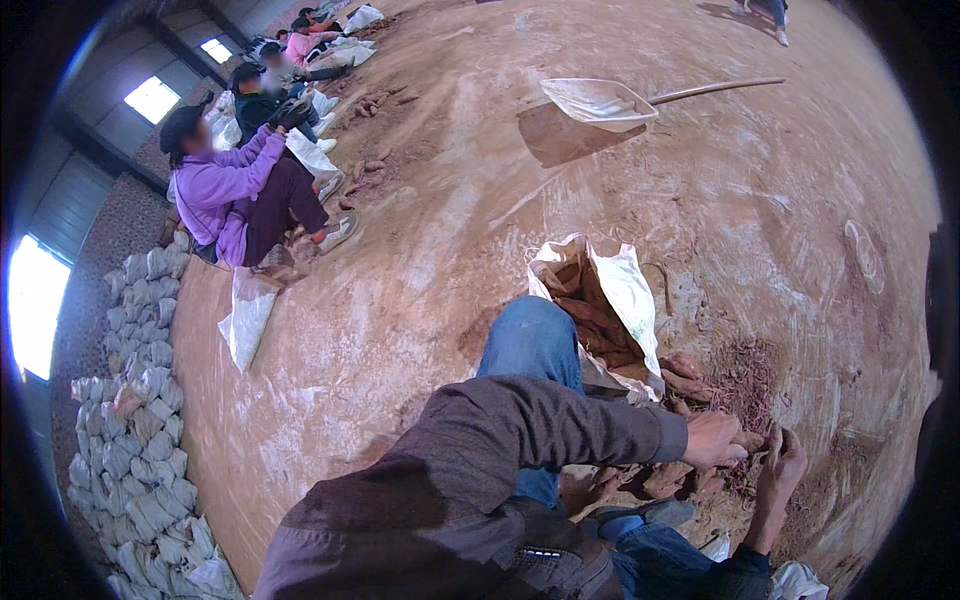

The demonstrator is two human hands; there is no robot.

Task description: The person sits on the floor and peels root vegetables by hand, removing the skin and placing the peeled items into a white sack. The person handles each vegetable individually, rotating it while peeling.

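My left hand (712,439) grips a brownish sweet potato (750,441), one end of which sticks out past the fingers. At that end, my right hand (781,461) has its thumb and fingertips bent close together; whether they pinch a rootlet is too small to tell. Beside my raised knee stands an open white woven sack (626,289) with sweet potatoes (592,322) inside. More loose sweet potatoes (667,480) lie on the ground under my left forearm, and others (682,367) lie between the sack and my left hand. Thin reddish rootlets (742,379) are heaped beyond them.
A large pale shovel (600,105) with a wooden handle lies on the dusty floor (420,225). People (225,187) sit in a row with sacks and sweet potatoes. Filled sacks (142,450) are stacked along the wall. Another white sack (799,581) is partly visible near my right sleeve.
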